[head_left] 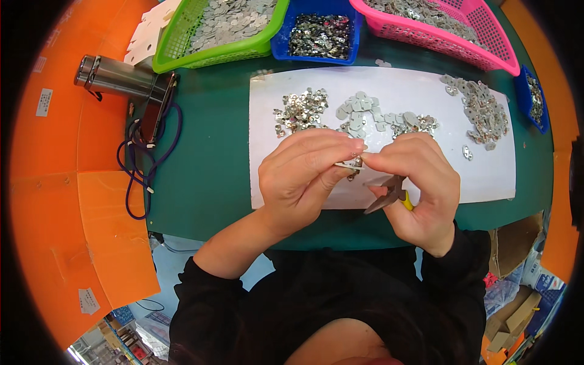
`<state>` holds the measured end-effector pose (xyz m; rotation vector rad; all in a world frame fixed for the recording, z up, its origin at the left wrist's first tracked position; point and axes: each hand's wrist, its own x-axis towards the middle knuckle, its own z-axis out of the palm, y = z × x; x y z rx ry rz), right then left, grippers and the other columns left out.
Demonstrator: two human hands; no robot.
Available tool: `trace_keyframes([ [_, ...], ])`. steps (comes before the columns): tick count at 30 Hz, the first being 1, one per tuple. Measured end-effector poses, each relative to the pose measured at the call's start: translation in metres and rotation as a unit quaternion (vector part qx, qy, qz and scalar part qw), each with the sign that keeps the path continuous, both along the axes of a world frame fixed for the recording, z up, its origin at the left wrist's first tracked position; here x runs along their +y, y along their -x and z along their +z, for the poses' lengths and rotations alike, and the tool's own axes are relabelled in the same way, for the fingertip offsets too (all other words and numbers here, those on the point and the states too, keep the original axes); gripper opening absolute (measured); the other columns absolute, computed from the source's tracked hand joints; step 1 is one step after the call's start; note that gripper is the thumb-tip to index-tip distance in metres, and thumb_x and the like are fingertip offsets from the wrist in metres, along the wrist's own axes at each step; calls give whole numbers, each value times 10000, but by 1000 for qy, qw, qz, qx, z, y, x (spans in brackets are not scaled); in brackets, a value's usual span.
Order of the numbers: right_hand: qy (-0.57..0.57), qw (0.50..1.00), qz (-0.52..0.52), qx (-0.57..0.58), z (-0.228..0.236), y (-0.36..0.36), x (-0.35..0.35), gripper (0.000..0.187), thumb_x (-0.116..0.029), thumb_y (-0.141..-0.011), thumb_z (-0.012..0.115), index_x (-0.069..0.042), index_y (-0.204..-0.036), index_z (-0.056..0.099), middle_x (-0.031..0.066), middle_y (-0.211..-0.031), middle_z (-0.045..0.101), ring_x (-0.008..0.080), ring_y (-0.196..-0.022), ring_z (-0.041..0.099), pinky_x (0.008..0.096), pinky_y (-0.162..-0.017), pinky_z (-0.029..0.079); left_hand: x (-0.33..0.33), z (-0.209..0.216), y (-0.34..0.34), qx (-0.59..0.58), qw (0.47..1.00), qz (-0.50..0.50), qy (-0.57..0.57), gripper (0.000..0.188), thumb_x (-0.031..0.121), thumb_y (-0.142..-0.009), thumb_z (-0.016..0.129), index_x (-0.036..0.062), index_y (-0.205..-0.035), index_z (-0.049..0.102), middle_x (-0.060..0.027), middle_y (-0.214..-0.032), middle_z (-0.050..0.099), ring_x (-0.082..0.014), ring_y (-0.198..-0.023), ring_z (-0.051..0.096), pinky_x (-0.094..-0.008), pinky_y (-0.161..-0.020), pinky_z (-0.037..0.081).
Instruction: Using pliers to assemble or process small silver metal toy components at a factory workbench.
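My left hand (298,173) pinches a small pale flat piece (349,165) between thumb and fingers, over the front part of a white sheet (274,176). Shiny metal shows around it, too small to make out fully. Pliers with a yellow handle (389,190) sit in my right hand (429,182), jaws pointing down and to the left. The right thumb and forefinger reach to the same small piece, almost meeting the left fingertips. Just beyond the hands lie a heap of shiny metal parts (304,106) and a scatter of grey flat plates (363,106).
A pile of grey pieces with metal fittings (485,112) covers the sheet's right side. Along the back stand a green basket (213,59), a blue bin (313,59) and a pink basket (438,48). A steel flask (118,76), phone (155,112) and purple cord (176,131) lie left.
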<state>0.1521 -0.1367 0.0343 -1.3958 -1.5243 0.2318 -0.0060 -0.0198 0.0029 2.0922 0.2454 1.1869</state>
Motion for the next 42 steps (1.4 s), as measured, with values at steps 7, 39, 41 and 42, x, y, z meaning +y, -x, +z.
trace_keyframes([
  [7, -23, 964, -83, -250, 7, -17, -7, 480, 31, -519, 699, -93, -982, 718, 67, -862, 603, 278, -805, 560, 360, -705, 452, -1, 0, 6, -18, 996, -63, 60, 147, 82, -947, 584, -42, -1001, 642, -172, -967, 709, -306, -944, 659, -416, -870, 510],
  [39, 450, 776, 214, 387, 19, -27, -10, 300, -268, -965, 611, 10, -876, 684, 12, -723, 656, 72, -632, 585, 212, -579, 453, -6, 2, 11, 47, 965, -111, 235, 173, 103, -997, 527, -39, -941, 609, -136, -885, 667, -231, -871, 646, -352, -822, 507],
  [41, 471, 753, 248, 387, 18, -31, -6, 344, -301, -984, 573, 6, -894, 699, 22, -737, 666, 78, -651, 602, 204, -601, 474, -8, 1, 12, 34, 962, -117, 244, 168, 103, -996, 530, -38, -944, 603, -138, -891, 665, -226, -866, 644, -345, -813, 506],
  [42, 473, 752, 248, 386, 18, -31, -5, 344, -301, -984, 573, 6, -894, 699, 22, -737, 666, 78, -651, 602, 204, -601, 474, -8, 1, 13, 32, 962, -115, 244, 168, 103, -996, 530, -38, -944, 603, -138, -891, 665, -226, -866, 644, -345, -813, 506],
])
